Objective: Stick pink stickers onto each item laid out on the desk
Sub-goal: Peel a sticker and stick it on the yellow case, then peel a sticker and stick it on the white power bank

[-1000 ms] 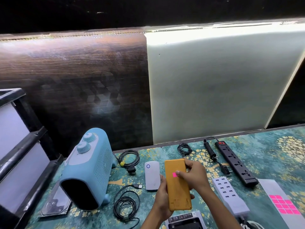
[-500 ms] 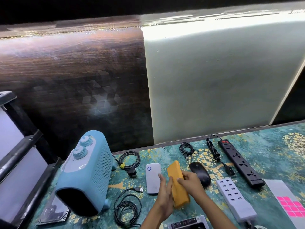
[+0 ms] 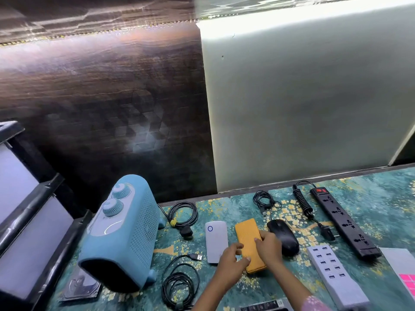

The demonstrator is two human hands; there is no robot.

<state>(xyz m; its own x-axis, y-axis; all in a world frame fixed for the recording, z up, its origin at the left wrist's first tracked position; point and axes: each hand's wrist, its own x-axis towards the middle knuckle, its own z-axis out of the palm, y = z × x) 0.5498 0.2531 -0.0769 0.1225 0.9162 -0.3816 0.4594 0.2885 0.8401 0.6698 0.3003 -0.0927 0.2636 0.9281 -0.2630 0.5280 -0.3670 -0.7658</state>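
A yellow power bank (image 3: 247,232) lies flat on the patterned desk (image 3: 370,198), between a white power bank (image 3: 216,239) and a black mouse (image 3: 284,236). My left hand (image 3: 231,259) holds its near left edge with curled fingers. My right hand (image 3: 268,245) grips its right side, fingers over the top face. No pink sticker shows on the face that is turned up. The sheet of pink stickers (image 3: 408,281) lies at the right edge, partly cut off.
A blue heater (image 3: 125,234) stands at the left, with a hard drive (image 3: 80,288) by its base. Coiled black cables (image 3: 183,213) lie near it. A black power strip (image 3: 343,223) and a white USB hub (image 3: 332,272) lie at the right. A wall panel rises behind the desk.
The yellow power bank was held up with a pink sticker facing me. It has been turned over and lowered flat onto the desk, both hands still on it.
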